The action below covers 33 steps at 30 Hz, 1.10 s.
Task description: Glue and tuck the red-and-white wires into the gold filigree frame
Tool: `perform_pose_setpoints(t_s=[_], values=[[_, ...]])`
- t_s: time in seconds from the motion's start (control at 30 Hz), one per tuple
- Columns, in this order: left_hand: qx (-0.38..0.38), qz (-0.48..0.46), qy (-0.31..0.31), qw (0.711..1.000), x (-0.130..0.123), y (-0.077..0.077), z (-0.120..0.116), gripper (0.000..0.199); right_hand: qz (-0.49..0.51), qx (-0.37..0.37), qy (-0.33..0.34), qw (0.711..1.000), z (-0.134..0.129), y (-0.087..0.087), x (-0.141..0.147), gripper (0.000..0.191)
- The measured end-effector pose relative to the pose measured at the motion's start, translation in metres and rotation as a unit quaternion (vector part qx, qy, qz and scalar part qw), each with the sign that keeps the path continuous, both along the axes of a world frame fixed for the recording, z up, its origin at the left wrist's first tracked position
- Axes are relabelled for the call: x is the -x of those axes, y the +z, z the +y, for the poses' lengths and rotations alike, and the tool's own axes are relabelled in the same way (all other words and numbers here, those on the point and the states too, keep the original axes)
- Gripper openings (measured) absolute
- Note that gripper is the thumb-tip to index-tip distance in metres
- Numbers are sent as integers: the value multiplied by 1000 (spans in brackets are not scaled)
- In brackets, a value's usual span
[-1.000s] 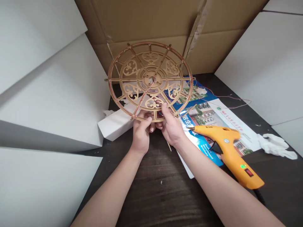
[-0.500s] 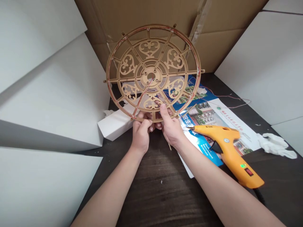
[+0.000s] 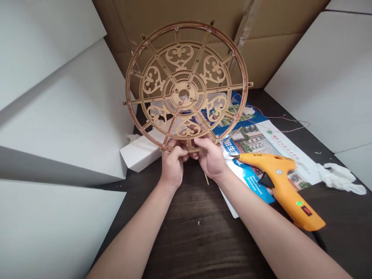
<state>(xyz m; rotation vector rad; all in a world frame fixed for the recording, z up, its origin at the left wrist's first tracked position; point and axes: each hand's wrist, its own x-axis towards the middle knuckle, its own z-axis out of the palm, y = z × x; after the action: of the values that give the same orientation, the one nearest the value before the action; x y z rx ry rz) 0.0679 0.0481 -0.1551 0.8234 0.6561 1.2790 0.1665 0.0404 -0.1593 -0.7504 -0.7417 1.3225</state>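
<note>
A round gold openwork frame (image 3: 183, 86) with spokes and scroll ornaments is held up, tilted, over the table. Red and white wire runs inside its outer rim and along one lower spoke to the hub. My left hand (image 3: 173, 164) grips the lower rim, thumb in front and fingers partly hidden behind. Beside it, my right hand (image 3: 213, 159) also holds the lower rim, its thumb lying across the front. Below the right hand a thin tan stick (image 3: 206, 179) pokes out; whether that hand holds it I cannot tell.
An orange hot glue gun (image 3: 279, 178) lies at the right, its green light lit, partly on a brochure (image 3: 276, 143). A crumpled white tissue (image 3: 340, 178) and loose thin wires (image 3: 296, 126) are at the right. Behind the frame are a long white box (image 3: 142, 155) and cardboard (image 3: 174, 11).
The gold frame has tipped more upright towards me, its top edge rising and shifting slightly left. My right thumb has moved lower onto the rim.
</note>
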Motion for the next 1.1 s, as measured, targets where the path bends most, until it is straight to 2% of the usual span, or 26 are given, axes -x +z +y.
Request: perform_pose_setpoints(t_s=[0.13,0.47,0.63,0.77,1.1], values=[[1,-5,3,1000,0,-2,0,23,0,7,4,1000,1,0,0,9],[-21,8,11,1000,-1,-3,1,26,-24,-3,-5,1000,3,0,0,16],[-40,16,12,999,0,-4,1,23,-29,7,-11,999,3,0,-1,28],[-49,14,9,999,0,-6,1,21,-34,-5,-9,999,2,0,0,18],[-18,15,16,1000,0,-3,2,20,-65,-34,-14,997,0,0,3,16]])
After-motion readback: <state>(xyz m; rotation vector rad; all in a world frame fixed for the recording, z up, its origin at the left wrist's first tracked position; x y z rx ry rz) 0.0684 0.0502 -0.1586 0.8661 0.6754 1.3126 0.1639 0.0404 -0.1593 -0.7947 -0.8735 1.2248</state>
